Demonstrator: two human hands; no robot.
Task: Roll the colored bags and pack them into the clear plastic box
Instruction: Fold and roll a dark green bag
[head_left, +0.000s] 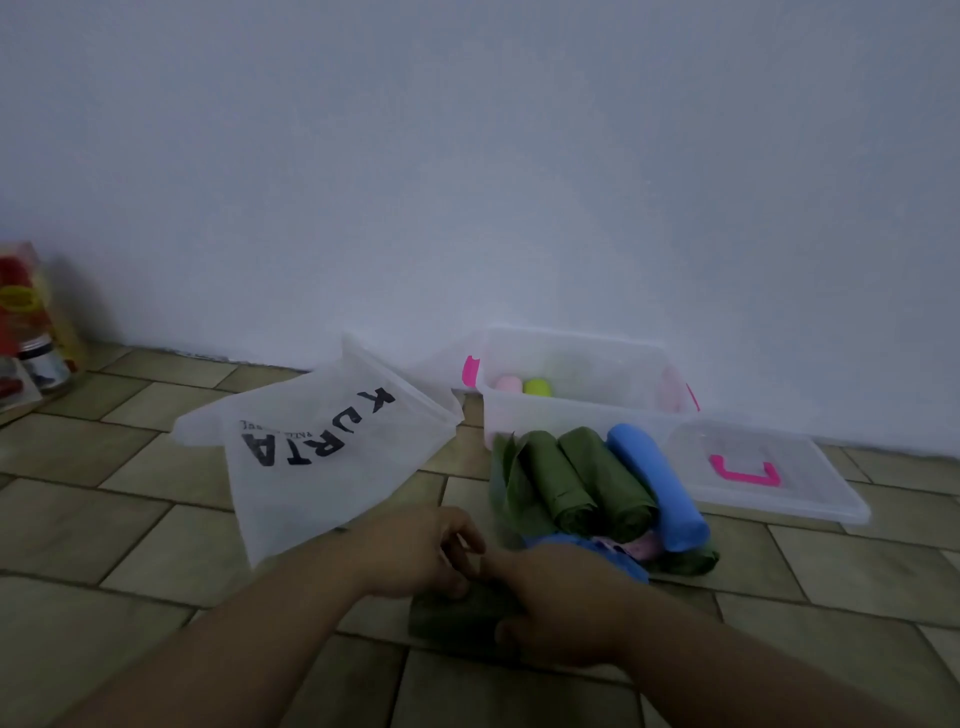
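Note:
A dark green bag lies on the tiled floor under both hands. My left hand presses its upper left part with curled fingers. My right hand grips its right side. Behind them lies a pile: green rolled bags, a blue roll, a blue bag and a bit of pink. The clear plastic box stands by the wall, holding a pink roll and a yellow-green roll.
A white bag printed KURTA lies to the left. The clear lid with a pink handle rests on the floor right of the box. Jars and packets stand at the far left by the wall.

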